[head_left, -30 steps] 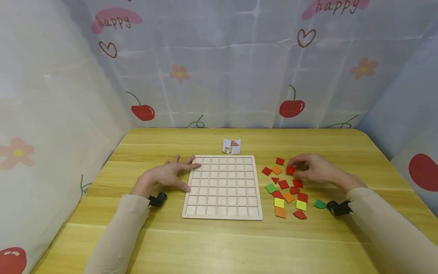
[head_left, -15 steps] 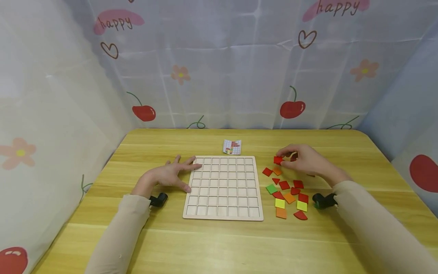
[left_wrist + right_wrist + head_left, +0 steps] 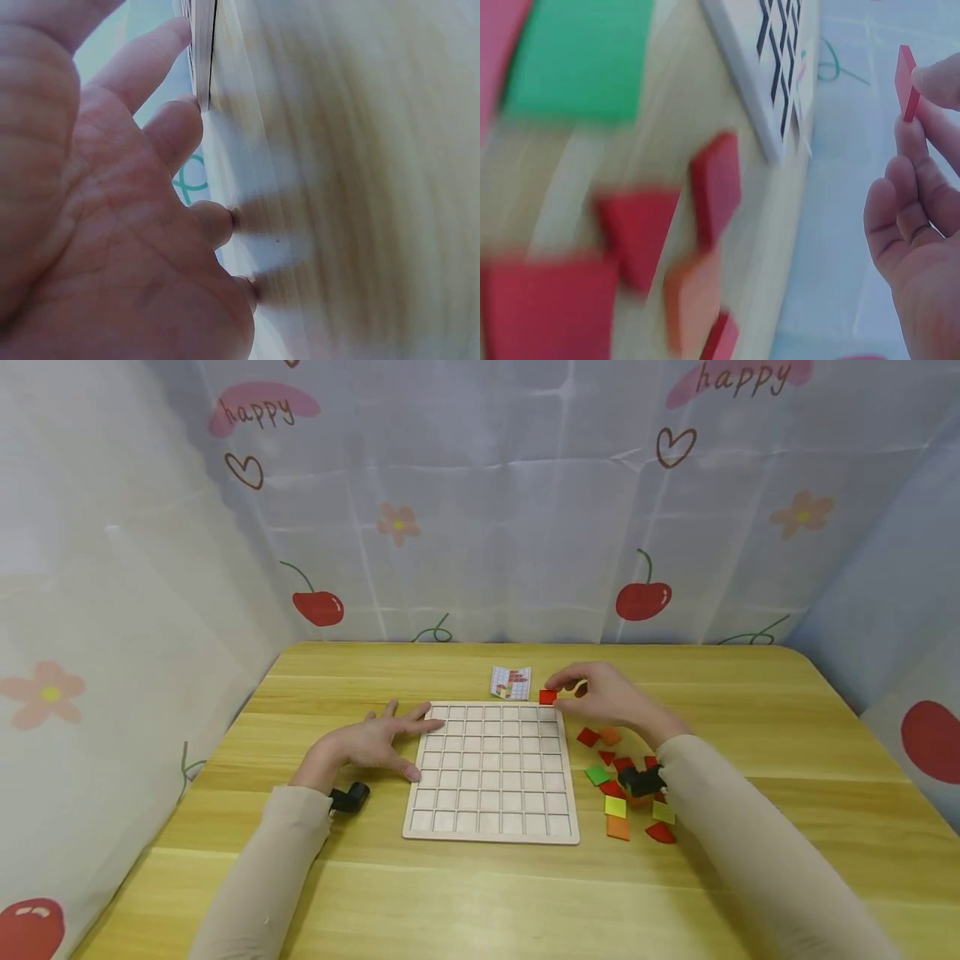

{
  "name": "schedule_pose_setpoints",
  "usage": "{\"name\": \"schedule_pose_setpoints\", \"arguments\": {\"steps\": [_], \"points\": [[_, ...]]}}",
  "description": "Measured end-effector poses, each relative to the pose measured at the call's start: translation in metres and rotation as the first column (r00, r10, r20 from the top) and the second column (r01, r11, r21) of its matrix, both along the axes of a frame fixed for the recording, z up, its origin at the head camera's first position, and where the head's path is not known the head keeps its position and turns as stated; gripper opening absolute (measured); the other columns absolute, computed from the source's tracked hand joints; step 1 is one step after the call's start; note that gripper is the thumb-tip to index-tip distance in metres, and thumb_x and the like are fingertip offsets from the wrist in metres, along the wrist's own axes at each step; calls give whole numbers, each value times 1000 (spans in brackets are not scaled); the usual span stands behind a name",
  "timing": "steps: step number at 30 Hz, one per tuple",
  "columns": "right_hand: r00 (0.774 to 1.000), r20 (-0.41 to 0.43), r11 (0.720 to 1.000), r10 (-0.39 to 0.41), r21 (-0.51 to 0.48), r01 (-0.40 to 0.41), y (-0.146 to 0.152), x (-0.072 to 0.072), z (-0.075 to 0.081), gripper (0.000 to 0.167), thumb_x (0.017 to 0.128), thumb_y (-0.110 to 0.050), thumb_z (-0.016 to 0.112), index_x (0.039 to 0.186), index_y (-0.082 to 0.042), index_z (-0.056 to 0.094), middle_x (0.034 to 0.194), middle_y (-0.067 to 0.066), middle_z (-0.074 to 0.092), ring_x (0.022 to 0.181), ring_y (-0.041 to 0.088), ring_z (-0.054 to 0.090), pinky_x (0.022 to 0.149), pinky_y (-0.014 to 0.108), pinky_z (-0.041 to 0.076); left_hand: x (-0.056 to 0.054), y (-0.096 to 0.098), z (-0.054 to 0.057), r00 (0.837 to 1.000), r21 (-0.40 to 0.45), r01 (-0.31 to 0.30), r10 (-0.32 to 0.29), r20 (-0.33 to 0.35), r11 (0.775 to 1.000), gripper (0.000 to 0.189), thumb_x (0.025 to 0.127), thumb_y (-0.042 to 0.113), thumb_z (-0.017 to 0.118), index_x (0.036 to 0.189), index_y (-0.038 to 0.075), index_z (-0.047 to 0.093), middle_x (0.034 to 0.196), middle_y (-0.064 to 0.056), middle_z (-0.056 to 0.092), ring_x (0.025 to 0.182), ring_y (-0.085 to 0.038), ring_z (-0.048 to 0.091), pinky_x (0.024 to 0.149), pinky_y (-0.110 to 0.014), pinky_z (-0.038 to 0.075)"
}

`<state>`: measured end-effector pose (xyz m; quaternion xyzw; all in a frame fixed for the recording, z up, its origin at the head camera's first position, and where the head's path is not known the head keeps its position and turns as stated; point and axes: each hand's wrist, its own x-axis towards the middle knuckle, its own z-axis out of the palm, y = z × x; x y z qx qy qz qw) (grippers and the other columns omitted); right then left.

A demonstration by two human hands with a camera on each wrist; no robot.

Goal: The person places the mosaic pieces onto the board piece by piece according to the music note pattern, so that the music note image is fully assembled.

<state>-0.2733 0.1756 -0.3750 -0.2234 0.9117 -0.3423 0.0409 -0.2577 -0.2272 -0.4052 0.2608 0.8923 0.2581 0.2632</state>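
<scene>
A pale wooden grid board [image 3: 491,842] lies on the table, its cells bare. My left hand [image 3: 369,745] rests at the board's left edge with fingers spread; its thumb and a finger lie on the rim. In the left wrist view, other fingertips [image 3: 217,223] touch the tabletop. Over the board's far right corner, my right hand [image 3: 609,697] pinches a red square tile [image 3: 548,697] between thumb and finger. The right wrist view shows this red tile [image 3: 906,84] held on edge, raised off the table.
Right of the board lie several loose tiles: a green tile [image 3: 597,775], a yellow square [image 3: 615,807], an orange square [image 3: 618,828] and a red quarter-round [image 3: 661,832]. My right wrist camera [image 3: 641,782] hides some. A small printed pattern card [image 3: 511,682] lies behind the board.
My right hand has picked up the red square tile from the loose pile and moved it left to the board's far right corner. The left hand stays in place.
</scene>
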Motion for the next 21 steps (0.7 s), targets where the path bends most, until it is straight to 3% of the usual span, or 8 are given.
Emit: {"name": "schedule_pose_setpoints", "arguments": {"steps": [10,21], "points": [[999,47,1000,25,-14,-24,-51,-14,-3,25,92,-21,73,117,-17,77,122,3,73,110,29,61,91,40,54,-1,-2,-2,1000,-6,-9,9,-4,1000,92,81,47,84,159,40,37,175,7,2,157,-44,-23,119,-74,-14],[993,120,1000,5,22,-7,-83,-22,-17,25,92,-16,71,116,-16,76,116,1,74,110,26,61,98,43,52,0,1,1,1000,-4,-13,13,1,1000,92,81,47,84,160,38,37,176,6,3,156,-45,-23,118,-75,-14]]}}
